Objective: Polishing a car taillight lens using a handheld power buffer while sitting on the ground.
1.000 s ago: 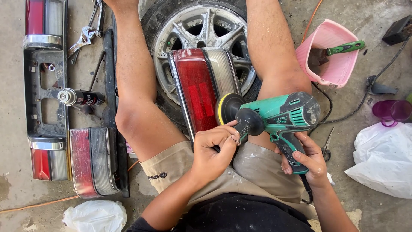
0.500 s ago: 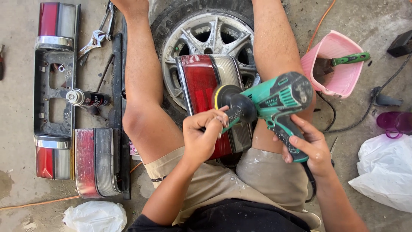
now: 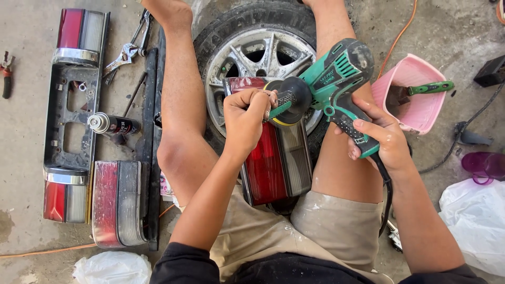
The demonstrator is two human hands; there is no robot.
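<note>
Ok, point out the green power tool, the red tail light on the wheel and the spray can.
green power tool (image 3: 336, 71), head view, on its motor housing.
red tail light (image 3: 265, 171), head view, on the red lens.
spray can (image 3: 113, 125), head view, on the can's body.

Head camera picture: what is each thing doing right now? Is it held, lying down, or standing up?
Green polisher: held, pad end tilted up off the light.
Right hand: wrapped round the polisher's handle.
Left hand: pinching the side handle by the pad.
Tail light: lying flat between the legs.
Spray can: lying on its side.
Pink bucket: tipped over, tool inside.
</note>
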